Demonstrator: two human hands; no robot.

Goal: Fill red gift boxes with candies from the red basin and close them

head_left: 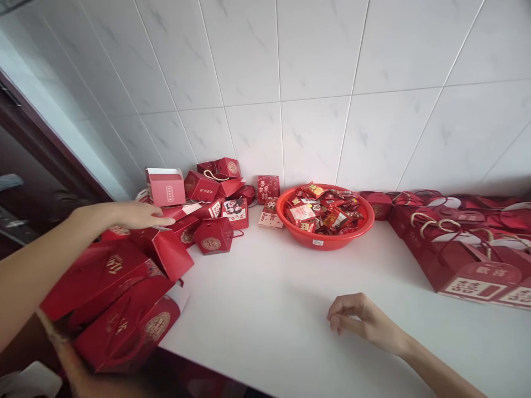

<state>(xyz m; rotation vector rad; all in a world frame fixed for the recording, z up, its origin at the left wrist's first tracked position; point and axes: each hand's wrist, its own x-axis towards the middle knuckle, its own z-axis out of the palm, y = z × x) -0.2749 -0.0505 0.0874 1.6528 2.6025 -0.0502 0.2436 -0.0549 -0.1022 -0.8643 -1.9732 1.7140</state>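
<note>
Left fingers near red box; long axis left-to-right

deep red boxes at left carry round gold emblems; a pink box is white inside. the basin is orange-red, its wrappers mostly red with gold and pink. right-hand boxes bear white panels. white counter; pale tiles with grey marbling.

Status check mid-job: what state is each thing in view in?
Basin: upright, filled.
Packets: wrapped, heaped in basin.
Pink box: top open.
Left boxes: jumbled together.
Right boxes: packed close together.
Left hand: outstretched over left boxes; contact unclear.
Right hand: loosely curled, nothing visible in it.
</note>
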